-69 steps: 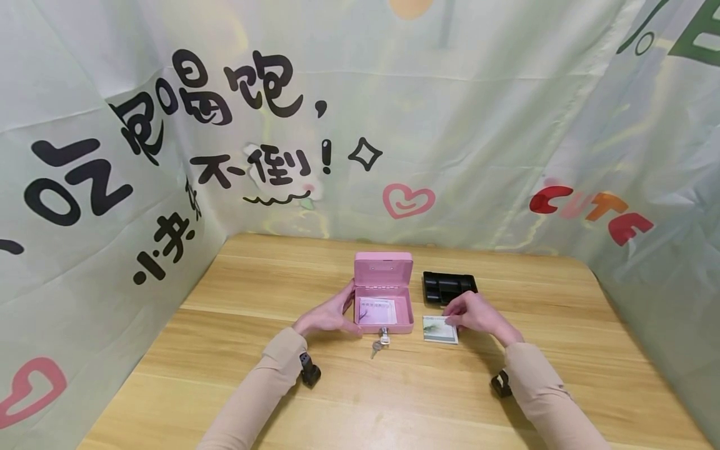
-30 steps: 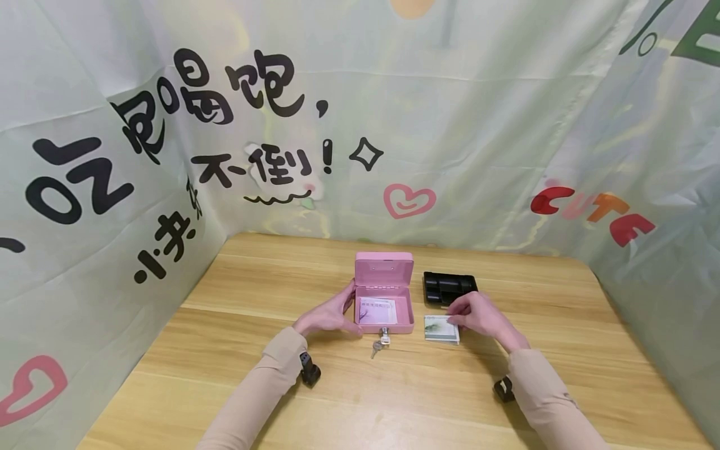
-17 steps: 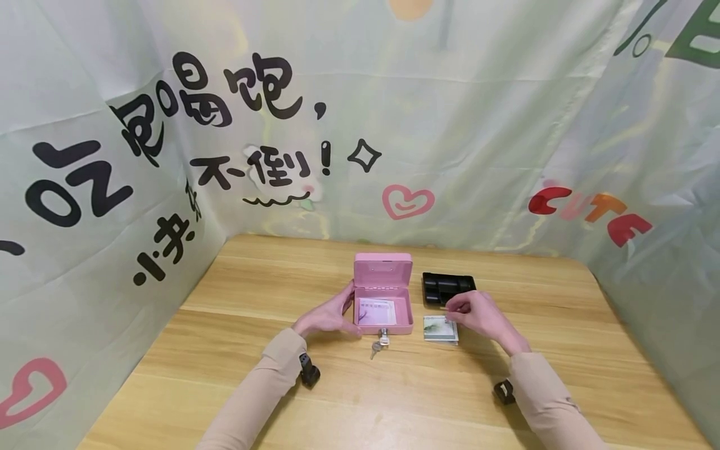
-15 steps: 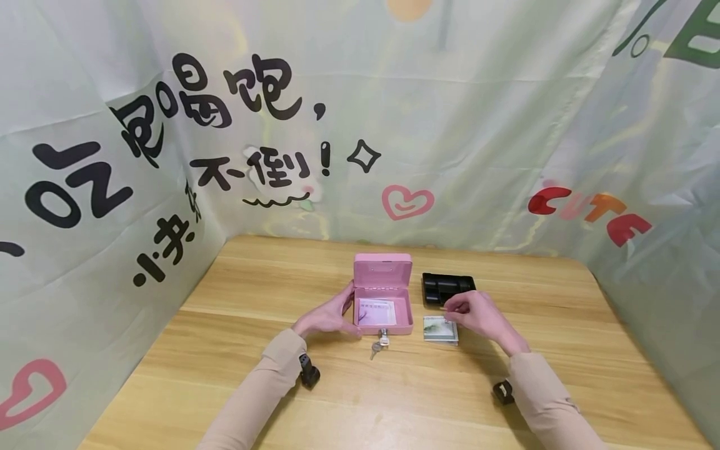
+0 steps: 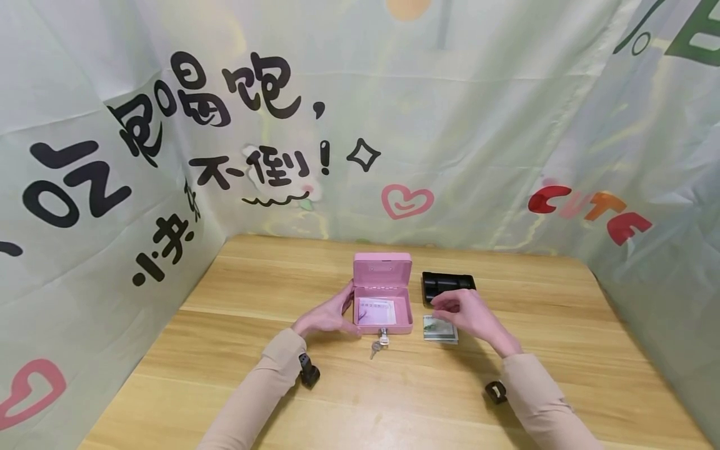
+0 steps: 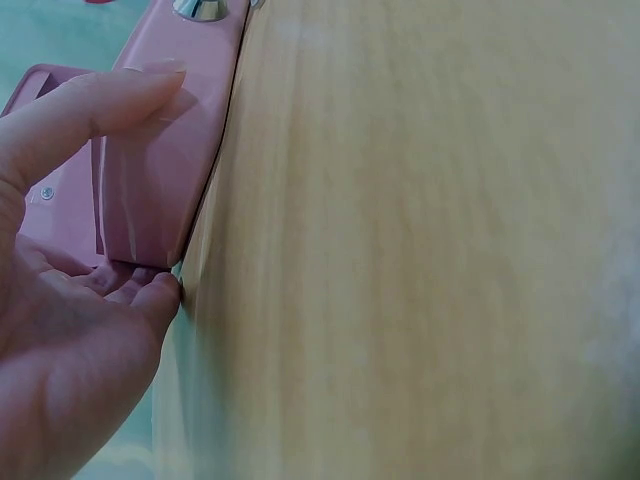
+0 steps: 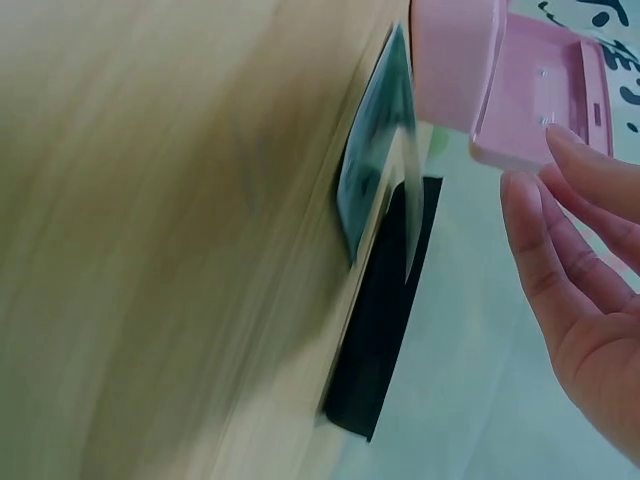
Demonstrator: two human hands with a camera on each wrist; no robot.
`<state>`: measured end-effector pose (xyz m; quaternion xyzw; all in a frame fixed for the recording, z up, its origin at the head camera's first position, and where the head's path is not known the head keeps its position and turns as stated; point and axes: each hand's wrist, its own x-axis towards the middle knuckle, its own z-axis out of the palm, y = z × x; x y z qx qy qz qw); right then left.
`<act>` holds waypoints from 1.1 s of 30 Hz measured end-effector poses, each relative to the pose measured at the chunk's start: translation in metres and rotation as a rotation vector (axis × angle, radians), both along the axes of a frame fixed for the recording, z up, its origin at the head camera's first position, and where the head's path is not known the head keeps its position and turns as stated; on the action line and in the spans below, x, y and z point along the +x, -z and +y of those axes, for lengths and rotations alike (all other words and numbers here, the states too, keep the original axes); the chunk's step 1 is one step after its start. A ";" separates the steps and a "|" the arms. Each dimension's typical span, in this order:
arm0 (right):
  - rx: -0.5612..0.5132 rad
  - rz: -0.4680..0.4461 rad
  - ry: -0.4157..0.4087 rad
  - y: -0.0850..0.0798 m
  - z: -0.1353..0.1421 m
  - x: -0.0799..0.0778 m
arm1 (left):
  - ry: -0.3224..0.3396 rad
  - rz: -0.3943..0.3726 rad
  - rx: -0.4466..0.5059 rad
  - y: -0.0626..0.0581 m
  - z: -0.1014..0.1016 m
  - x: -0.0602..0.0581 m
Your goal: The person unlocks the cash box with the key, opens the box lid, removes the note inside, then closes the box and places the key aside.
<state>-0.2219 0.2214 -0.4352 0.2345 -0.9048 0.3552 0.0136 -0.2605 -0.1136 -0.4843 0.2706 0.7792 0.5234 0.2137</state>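
Observation:
A pink metal cash box (image 5: 402, 310) stands with its lid (image 5: 383, 272) raised. Inside it lie purple banknotes (image 5: 375, 311). My left hand (image 5: 329, 314) holds the box at its left side; in the left wrist view the thumb lies along the front wall and the fingers meet the side near the bottom. To the right of the box, a small stack of green banknotes (image 5: 440, 329) rests on the table, one note's edge standing up in the right wrist view. My right hand (image 5: 468, 312) hovers just over their far edge, fingers loosely bent, with nothing visible between them.
A black compartment tray (image 5: 435, 279) lies behind the green notes, partly covered by the right hand. Keys (image 5: 376, 347) hang from the lock (image 5: 384, 334) at the box's front. Printed cloth curtains (image 5: 478, 125) enclose the wooden table (image 5: 360, 400).
My right hand has come away from the right corner of the green notes and shifted left above them. The left hand and the box have stayed in place.

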 end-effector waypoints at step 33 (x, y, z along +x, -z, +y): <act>0.012 -0.135 -0.238 0.003 -0.088 -0.010 | 0.011 0.009 0.010 -0.004 0.000 0.003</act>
